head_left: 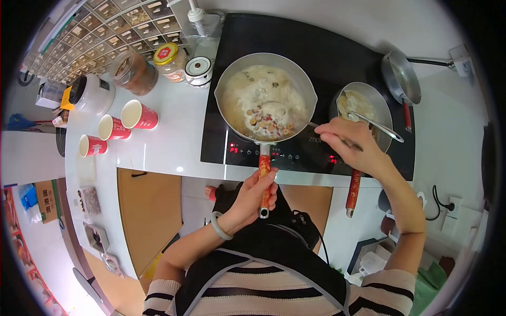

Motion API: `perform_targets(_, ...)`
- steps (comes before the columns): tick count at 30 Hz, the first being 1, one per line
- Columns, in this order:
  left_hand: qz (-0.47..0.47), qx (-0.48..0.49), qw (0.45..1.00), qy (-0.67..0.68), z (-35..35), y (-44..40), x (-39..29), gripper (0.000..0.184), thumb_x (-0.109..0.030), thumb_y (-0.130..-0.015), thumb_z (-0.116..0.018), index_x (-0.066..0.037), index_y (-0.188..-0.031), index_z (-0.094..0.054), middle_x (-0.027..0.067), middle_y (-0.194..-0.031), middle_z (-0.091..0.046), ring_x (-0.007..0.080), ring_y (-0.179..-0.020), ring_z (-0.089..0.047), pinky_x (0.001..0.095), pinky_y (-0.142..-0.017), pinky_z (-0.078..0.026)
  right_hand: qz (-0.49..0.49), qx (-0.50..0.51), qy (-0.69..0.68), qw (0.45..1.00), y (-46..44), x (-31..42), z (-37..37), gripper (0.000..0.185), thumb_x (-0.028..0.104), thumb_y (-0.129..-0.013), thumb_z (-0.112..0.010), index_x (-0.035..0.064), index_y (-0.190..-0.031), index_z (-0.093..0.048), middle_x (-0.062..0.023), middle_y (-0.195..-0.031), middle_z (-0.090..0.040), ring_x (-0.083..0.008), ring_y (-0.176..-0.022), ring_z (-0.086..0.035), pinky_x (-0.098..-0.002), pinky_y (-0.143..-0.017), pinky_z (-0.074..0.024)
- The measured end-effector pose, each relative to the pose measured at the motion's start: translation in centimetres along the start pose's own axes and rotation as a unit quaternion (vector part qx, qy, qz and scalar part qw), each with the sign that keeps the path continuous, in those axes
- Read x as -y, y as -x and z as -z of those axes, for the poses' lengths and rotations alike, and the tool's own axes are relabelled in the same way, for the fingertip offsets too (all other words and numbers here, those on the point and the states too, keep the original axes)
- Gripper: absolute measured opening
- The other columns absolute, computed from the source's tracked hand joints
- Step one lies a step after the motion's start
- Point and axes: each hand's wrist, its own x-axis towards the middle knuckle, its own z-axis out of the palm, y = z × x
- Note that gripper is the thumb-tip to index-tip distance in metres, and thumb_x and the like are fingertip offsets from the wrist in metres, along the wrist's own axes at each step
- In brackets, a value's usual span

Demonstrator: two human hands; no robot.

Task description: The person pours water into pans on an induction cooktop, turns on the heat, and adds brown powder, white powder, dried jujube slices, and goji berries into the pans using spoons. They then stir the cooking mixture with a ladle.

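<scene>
A large saucepan [311, 79] stands on the black induction cooktop, filled with pale, frothy liquid with red and tan pieces in it. My left hand [253, 195] is wrapped around its red patterned handle [264, 164]. In my right hand [356, 141] is a metal spoon [313, 125], gripped by its thin handle; its bowl dips into the liquid at the pan's right side. Beside that hand, a smaller saucepan [385, 102] holds pale food, and another spoon [387, 129] rests across its rim. My right forearm passes close to this smaller pan.
The cooktop [337, 58] has lit red displays near its front edge. A third pan [403, 79] sits at the right by the wall. Three red paper cups [142, 117] stand left on the white counter, near a yellow-lidded jar [169, 60] and several other containers.
</scene>
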Motion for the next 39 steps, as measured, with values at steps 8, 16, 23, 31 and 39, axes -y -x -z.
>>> perform_targets(8, -0.001, 0.003, 1.0, 0.001, 0.3, -0.1, 0.1, 0.034, -0.028, -0.095, -0.057, -0.01, -0.122, -0.049, 0.0014, -0.075, -0.051, 0.01, -0.055, -0.049, 0.025, -0.048, -0.04, -0.213, -0.145, -0.43, 0.865, -2.1, -2.8, -5.0, 0.029, 0.022, -0.095, -0.055, -0.0038, -0.103, -0.063, -0.0137, -0.091, -0.066, -0.0185, -0.078, -0.068, -0.0282, -0.07, -0.055)
perform_targets(16, -0.006, 0.006, 1.0, 0.002, 0.3, -0.2, 0.3, 0.034, -0.028, -0.095, -0.057, -0.01, -0.123, -0.048, 0.0013, -0.075, -0.051, 0.0099, -0.055, -0.049, 0.0246, -0.047, -0.04, 0.04, -0.174, -0.121, 0.976, -4.2, -1.9, -2.7, 0.017, 0.008, -0.089, -0.06, 0.0039, -0.104, -0.065, -0.0114, -0.089, -0.064, -0.0204, -0.078, -0.066, -0.0286, -0.071, -0.0515)
perform_targets(23, -0.004, -0.002, 1.0, 0.009, 0.1, -0.1, 0.2, 0.034, -0.028, -0.095, -0.057, -0.009, -0.122, -0.049, 0.0011, -0.074, -0.051, 0.01, -0.055, -0.049, 0.0244, -0.047, -0.04, 0.313, -0.027, 0.324, 0.892, -6.3, -4.5, -2.5, 0.042, 0.003, -0.07, -0.065, 0.0021, -0.111, -0.058, -0.0148, -0.103, -0.059, -0.0305, -0.093, -0.06, -0.0372, -0.084, -0.0496)
perform_targets(31, -0.004, -0.006, 1.0, -0.001, 0.2, -0.2, 0.3, 0.035, -0.028, -0.095, -0.057, -0.009, -0.123, -0.049, 0.0014, -0.074, -0.051, 0.0102, -0.054, -0.049, 0.0246, -0.046, -0.04, 0.329, 0.046, 0.419, 0.845, -3.1, -4.3, -3.2, 0.046, 0.008, -0.07, -0.06, -0.0009, -0.115, -0.054, -0.0195, -0.107, -0.057, -0.032, -0.1, -0.059, -0.0442, -0.095, -0.0455)
perform_targets(39, -0.008, -0.016, 1.0, -0.007, -0.1, -0.1, 0.1, 0.035, -0.029, -0.095, -0.057, -0.009, -0.122, -0.049, 0.0014, -0.073, -0.05, 0.0103, -0.054, -0.049, 0.0245, -0.046, -0.04, 0.327, 0.096, 0.388, 0.857, 1.8, -2.1, -2.8, 0.038, 0.009, -0.071, -0.06, -0.0021, -0.108, -0.059, -0.0185, -0.101, -0.059, -0.0307, -0.1, -0.059, -0.0465, -0.097, -0.0435)
